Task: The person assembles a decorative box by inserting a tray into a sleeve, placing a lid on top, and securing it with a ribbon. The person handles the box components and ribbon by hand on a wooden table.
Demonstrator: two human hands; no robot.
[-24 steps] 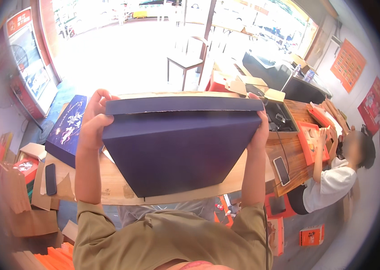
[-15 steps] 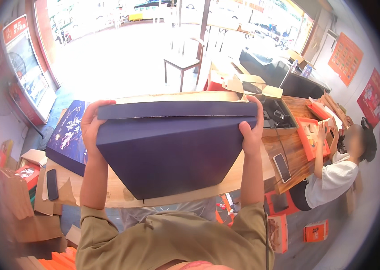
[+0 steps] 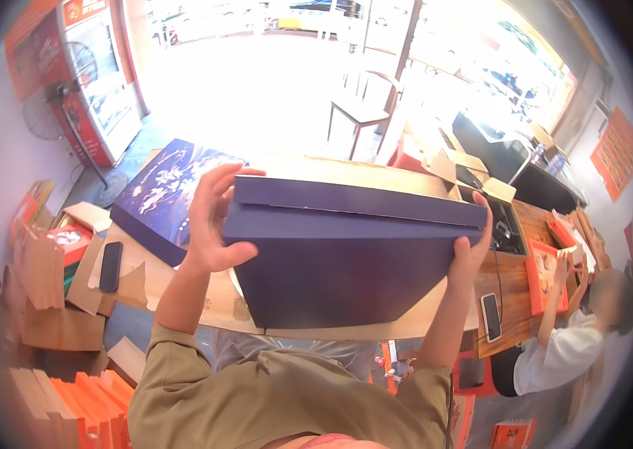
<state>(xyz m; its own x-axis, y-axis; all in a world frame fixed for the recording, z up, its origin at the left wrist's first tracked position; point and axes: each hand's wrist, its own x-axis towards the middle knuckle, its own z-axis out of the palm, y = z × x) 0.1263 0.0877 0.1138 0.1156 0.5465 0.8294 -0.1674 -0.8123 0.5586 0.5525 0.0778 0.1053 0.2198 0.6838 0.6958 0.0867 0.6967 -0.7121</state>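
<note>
Head view: dark blue box (image 3: 346, 273), over the table (image 3: 414, 316), held at its ends by widely spread left hand (image 3: 213, 228) and half-curled right hand (image 3: 473, 251), thumbs in front; even pressure should prevent skewing.

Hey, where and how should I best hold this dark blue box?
I'd hold the dark blue box by its two ends, coming from left and right, where your left hand and right hand are. It's wide, so opposite ends should balance best. Avoid relying on the long upper strip: its edge looks loose, so it may shift.
</note>
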